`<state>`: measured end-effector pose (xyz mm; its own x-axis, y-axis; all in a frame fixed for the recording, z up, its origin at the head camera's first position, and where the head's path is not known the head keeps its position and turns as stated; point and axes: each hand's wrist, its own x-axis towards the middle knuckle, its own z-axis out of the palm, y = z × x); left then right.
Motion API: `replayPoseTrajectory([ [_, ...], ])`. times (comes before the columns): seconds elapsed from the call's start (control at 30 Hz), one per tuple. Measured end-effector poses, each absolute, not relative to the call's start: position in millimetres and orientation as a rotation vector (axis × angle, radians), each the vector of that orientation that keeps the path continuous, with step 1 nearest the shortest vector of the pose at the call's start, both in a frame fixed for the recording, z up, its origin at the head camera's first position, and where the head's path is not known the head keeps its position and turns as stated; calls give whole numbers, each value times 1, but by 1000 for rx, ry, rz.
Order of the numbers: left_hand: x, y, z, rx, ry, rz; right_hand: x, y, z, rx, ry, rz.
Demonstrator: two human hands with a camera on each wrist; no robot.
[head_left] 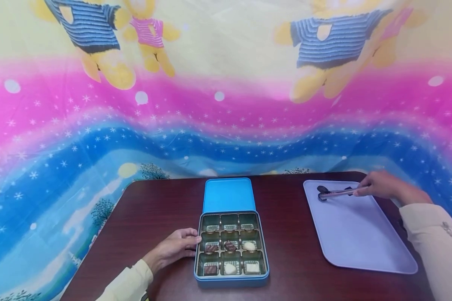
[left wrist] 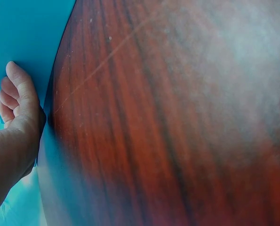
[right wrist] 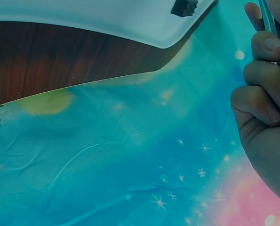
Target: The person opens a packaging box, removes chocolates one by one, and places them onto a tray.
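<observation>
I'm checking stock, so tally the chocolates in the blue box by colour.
Brown chocolates: 3 (two in the middle row, one in the near row)
White chocolates: 3 (one in the middle row, two in the near row)
Total in the blue box: 6

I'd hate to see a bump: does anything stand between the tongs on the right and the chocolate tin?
Nothing visible between tongs and tin but the tray's edge and tabletop; the left hand is on the tin's far side.
</observation>
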<state>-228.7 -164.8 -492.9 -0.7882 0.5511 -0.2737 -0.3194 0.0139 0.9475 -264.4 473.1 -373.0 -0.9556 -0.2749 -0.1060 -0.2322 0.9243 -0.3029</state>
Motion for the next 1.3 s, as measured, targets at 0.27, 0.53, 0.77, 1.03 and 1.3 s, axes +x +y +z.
replayPoseTrajectory([
  [0.27, -229, -164, -493, 233, 1694, 1836, -261, 480, -380, -365, 2932, -433],
  [0.53, -230, -164, -492, 228, 1701, 1832, -263, 483, -383, -354, 2957, -396],
  [0.77, -230, -163, -491, 225, 1697, 1834, -262, 483, -382, -339, 2967, -347],
  [1.03, -231, -163, -491, 221, 1704, 1828, -262, 483, -377, -313, 2961, -334],
  [1.3, -232, -164, -491, 217, 1702, 1828, -266, 466, -355, -374, 3034, -287],
])
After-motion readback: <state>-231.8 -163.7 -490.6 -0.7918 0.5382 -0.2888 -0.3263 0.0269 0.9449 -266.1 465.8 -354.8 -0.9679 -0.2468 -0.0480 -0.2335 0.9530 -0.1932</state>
